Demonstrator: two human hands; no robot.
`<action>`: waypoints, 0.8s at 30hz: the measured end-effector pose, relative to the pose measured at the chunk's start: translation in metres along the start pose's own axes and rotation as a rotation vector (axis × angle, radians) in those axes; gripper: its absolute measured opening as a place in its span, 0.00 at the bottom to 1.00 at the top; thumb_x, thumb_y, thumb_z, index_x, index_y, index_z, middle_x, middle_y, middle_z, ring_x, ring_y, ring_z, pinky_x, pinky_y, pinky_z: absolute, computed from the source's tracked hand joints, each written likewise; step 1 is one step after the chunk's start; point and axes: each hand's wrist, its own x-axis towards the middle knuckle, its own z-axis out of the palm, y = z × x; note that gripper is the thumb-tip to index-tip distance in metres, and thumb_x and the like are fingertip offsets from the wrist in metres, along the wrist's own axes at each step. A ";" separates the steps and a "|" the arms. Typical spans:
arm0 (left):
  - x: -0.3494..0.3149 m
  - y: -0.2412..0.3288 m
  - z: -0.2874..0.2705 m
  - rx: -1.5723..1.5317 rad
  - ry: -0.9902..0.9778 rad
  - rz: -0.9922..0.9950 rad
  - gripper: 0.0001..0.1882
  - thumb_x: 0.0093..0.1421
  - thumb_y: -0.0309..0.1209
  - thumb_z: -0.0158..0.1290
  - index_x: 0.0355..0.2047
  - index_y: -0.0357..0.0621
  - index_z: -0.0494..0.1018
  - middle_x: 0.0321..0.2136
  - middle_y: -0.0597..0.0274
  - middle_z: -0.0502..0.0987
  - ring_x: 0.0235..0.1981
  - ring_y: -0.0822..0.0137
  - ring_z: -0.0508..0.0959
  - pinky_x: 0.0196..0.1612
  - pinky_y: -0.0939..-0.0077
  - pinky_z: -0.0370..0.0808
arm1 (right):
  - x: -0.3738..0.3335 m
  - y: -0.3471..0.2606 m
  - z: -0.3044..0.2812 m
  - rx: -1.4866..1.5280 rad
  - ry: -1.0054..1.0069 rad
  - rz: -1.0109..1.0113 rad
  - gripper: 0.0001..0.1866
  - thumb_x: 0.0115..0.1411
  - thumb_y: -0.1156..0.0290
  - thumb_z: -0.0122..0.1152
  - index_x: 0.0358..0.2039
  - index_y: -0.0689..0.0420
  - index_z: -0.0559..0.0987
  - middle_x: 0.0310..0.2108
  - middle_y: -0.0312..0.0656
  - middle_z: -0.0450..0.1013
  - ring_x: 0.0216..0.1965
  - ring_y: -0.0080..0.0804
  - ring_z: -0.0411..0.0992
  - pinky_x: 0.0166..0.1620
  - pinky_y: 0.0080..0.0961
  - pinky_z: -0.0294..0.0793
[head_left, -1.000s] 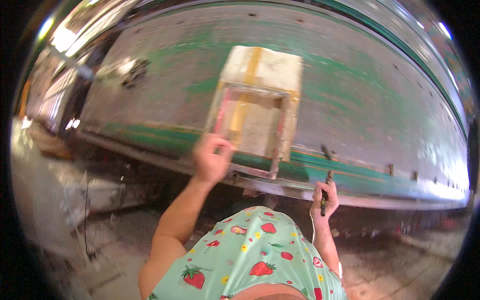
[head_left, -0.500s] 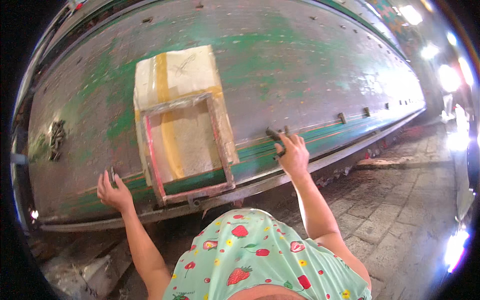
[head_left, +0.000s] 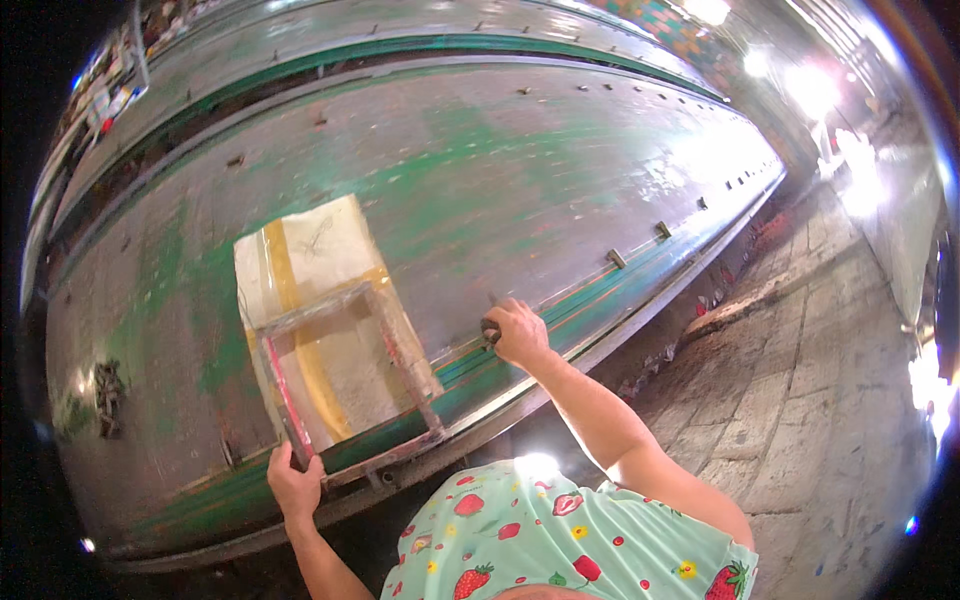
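Note:
A worn wooden frame (head_left: pixel 437 412) with a pink-red inner edge rests on the table. Under it lies a white board (head_left: pixel 320 232) crossed by bands of brown tape. My left hand (head_left: pixel 295 485) is closed on the frame's near left side, thumb and fingers either side of the wood. To the right of the frame, my right hand (head_left: pixel 522 335) is curled round a small dark piece (head_left: pixel 490 331) at the table's near edge; its exact kind is hard to make out. Another thin dark bit shows just beyond those fingers.
The long grey table (head_left: pixel 160 310), stained green, runs away to the right. Small metal stops (head_left: pixel 616 259) line its near rail. A heap of dark pieces (head_left: pixel 107 400) lies at the far left. Paving (head_left: pixel 760 430) borders the table on the right.
My left hand has moved right, from the table onto the frame's near left side. My right hand has come closer to the frame, with the dark piece in it. The view has shifted.

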 end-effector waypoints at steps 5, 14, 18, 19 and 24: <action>0.019 0.035 -0.016 0.008 0.053 0.105 0.20 0.55 0.28 0.70 0.43 0.27 0.79 0.36 0.43 0.79 0.40 0.40 0.82 0.45 0.48 0.78 | -0.023 0.027 -0.019 0.374 0.243 0.146 0.18 0.59 0.64 0.85 0.47 0.50 0.87 0.43 0.46 0.81 0.46 0.50 0.83 0.50 0.44 0.84; 0.022 0.183 0.159 -0.022 0.042 0.065 0.19 0.56 0.34 0.71 0.34 0.32 0.74 0.31 0.44 0.77 0.33 0.42 0.78 0.38 0.45 0.73 | -0.082 0.184 -0.067 1.025 0.524 0.353 0.16 0.65 0.73 0.84 0.39 0.55 0.79 0.32 0.27 0.75 0.33 0.14 0.70 0.38 0.20 0.72; -0.001 0.264 0.257 -0.026 0.025 0.126 0.20 0.56 0.34 0.72 0.32 0.33 0.73 0.29 0.46 0.76 0.31 0.43 0.78 0.38 0.46 0.74 | -0.098 0.259 -0.088 1.145 0.709 0.325 0.14 0.65 0.80 0.81 0.44 0.57 0.81 0.35 0.25 0.76 0.35 0.13 0.71 0.41 0.19 0.72; -0.009 0.282 0.278 -0.081 0.059 0.147 0.19 0.56 0.33 0.72 0.34 0.33 0.74 0.29 0.46 0.77 0.32 0.43 0.78 0.39 0.47 0.75 | -0.101 0.276 -0.093 1.159 0.736 0.337 0.14 0.66 0.80 0.81 0.46 0.58 0.82 0.36 0.26 0.76 0.36 0.13 0.71 0.42 0.19 0.73; -0.032 0.337 0.344 -0.086 0.069 0.202 0.21 0.57 0.31 0.73 0.45 0.28 0.81 0.34 0.47 0.78 0.35 0.45 0.80 0.41 0.51 0.77 | -0.123 0.349 -0.129 1.116 0.607 0.409 0.20 0.66 0.81 0.80 0.58 0.62 0.87 0.44 0.30 0.82 0.44 0.18 0.77 0.51 0.21 0.77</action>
